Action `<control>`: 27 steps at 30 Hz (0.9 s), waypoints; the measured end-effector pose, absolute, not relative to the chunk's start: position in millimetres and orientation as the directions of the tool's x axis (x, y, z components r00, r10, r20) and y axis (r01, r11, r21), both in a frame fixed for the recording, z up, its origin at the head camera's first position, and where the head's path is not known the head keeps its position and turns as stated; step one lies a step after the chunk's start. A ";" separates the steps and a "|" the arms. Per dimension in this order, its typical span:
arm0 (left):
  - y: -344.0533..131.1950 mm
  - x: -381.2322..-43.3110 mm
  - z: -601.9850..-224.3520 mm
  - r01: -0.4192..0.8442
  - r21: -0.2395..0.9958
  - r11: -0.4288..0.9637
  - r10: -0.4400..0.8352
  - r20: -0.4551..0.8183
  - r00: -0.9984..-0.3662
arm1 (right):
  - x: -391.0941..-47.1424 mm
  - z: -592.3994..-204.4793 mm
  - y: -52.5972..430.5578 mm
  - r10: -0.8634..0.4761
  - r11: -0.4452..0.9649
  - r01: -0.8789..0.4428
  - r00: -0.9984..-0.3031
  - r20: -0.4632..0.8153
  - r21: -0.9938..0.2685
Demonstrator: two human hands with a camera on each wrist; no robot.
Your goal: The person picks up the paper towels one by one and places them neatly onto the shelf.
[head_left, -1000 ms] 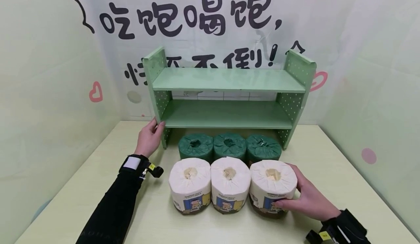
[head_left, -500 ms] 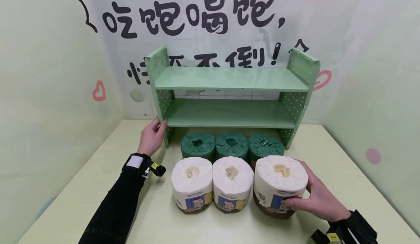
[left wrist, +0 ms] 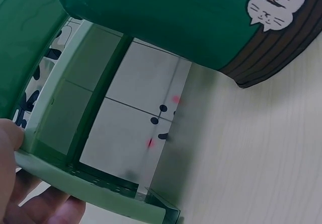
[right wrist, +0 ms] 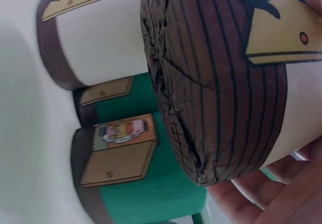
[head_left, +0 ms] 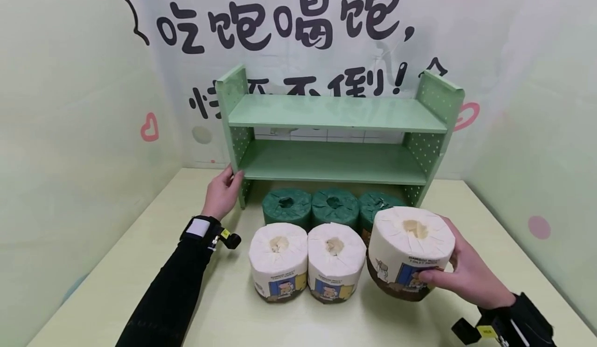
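Observation:
My right hand grips a white-wrapped toilet paper roll, thumb across its printed front. The roll hangs above the table, slightly tilted; its brown striped underside shows in the right wrist view. My left hand pinches the left side panel of a pale green shelf, thumb on one face and fingers on the other. Two more white rolls stand side by side at the front. Behind them is a row of three green-wrapped rolls, the rightmost partly hidden by the held roll.
The shelf has two boards and stands at the back of the light wooden table. A printed cloth backdrop rises behind it, with pale cloth walls at both sides.
My right hand has lifted the right white roll off the table and moved it up and right. My left hand stays on the shelf panel. The head view has shifted slightly.

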State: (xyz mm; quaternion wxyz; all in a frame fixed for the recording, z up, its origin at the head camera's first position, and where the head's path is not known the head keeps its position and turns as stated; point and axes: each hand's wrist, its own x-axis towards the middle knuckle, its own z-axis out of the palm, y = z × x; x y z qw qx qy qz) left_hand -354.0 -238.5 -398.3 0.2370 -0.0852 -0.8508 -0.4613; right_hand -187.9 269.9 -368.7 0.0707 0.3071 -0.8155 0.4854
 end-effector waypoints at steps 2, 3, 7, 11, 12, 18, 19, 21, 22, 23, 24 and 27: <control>-238.0 -354.4 -397.9 0.363 0.748 0.556 -0.072 0.478 -0.875 | -189.7 -363.1 268.8 -0.430 0.328 -0.577 -0.796 0.425 -0.748; -237.8 -354.5 -397.9 0.361 0.749 0.555 -0.073 0.476 -0.877 | -191.0 -360.3 267.9 -0.428 0.326 -0.579 -0.795 0.430 -0.747; -238.8 -354.8 -398.7 0.350 0.755 0.554 -0.078 0.466 -0.881 | -199.6 -349.8 263.8 -0.416 0.314 -0.584 -0.793 0.444 -0.748; -239.7 -355.6 -400.1 0.345 0.757 0.555 -0.081 0.462 -0.883 | -211.5 -340.4 260.9 -0.406 0.293 -0.592 -0.788 0.463 -0.751; -239.7 -355.6 -400.1 0.345 0.757 0.555 -0.081 0.462 -0.883 | -214.6 -337.8 260.0 -0.401 0.290 -0.592 -0.789 0.466 -0.752; -240.3 -354.6 -400.7 0.344 0.756 0.557 -0.086 0.464 -0.881 | -235.6 -325.5 252.3 -0.370 0.292 -0.589 -0.796 0.479 -0.754; -240.3 -354.6 -401.0 0.345 0.756 0.556 -0.086 0.465 -0.881 | -239.1 -324.5 251.3 -0.365 0.290 -0.584 -0.800 0.477 -0.758; -240.3 -355.4 -402.1 0.345 0.760 0.551 -0.089 0.465 -0.881 | -245.7 -323.1 249.6 -0.352 0.285 -0.567 -0.812 0.466 -0.773; -240.3 -355.9 -402.6 0.347 0.761 0.548 -0.089 0.466 -0.880 | -249.2 -322.8 249.1 -0.343 0.285 -0.559 -0.818 0.461 -0.779; -240.4 -356.3 -403.1 0.351 0.758 0.550 -0.085 0.469 -0.879 | -252.4 -322.6 248.3 -0.335 0.287 -0.549 -0.826 0.454 -0.785; -240.5 -356.8 -403.6 0.352 0.758 0.549 -0.085 0.470 -0.879 | -255.8 -322.4 247.5 -0.326 0.287 -0.537 -0.833 0.447 -0.793; -240.8 -357.7 -404.7 0.354 0.758 0.548 -0.089 0.473 -0.876 | -266.6 -322.4 244.8 -0.303 0.287 -0.506 -0.854 0.424 -0.814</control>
